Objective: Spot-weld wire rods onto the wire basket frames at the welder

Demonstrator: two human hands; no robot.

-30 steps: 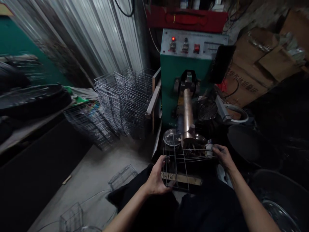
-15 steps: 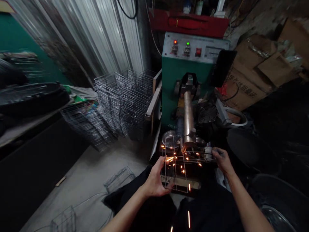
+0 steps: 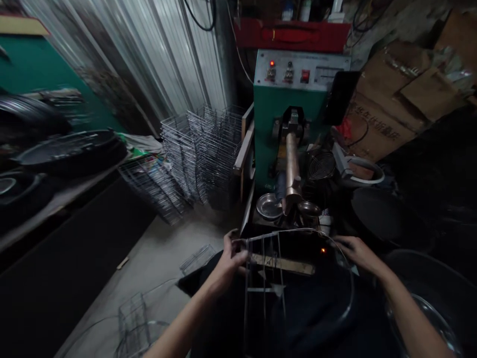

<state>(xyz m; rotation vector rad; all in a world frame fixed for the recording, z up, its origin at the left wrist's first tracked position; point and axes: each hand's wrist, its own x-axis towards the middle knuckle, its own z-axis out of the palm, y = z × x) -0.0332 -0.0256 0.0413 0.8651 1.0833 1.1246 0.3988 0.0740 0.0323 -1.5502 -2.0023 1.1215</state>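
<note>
In the head view my left hand (image 3: 228, 263) is closed on the upper left corner of a wire rack (image 3: 264, 291), whose thin rods hang down over my lap. A curved wire hoop runs from the rack's top toward the right and bends down. Fingers stretched out, my right hand (image 3: 359, 252) is at the hoop's right side; whether the fingertips touch the wire I cannot tell. Beyond the rack is a spot welder (image 3: 266, 114) with a thick copper-coloured arm (image 3: 292, 169). Its electrode tip is apart from the rack. One small spark glows near my right hand.
Stacked wire racks (image 3: 201, 154) stand to the left of the welder. More wire pieces (image 3: 134, 323) lie on the floor at lower left. Small metal dishes (image 3: 269, 206) sit under the welder arm. Cardboard boxes (image 3: 387, 109) and a dark basin (image 3: 387, 211) are at right.
The shower of sparks has nearly gone and the green lamp is off. The rack has moved from the electrode toward me and turned, showing the hoop. My right hand's fingers have straightened.
</note>
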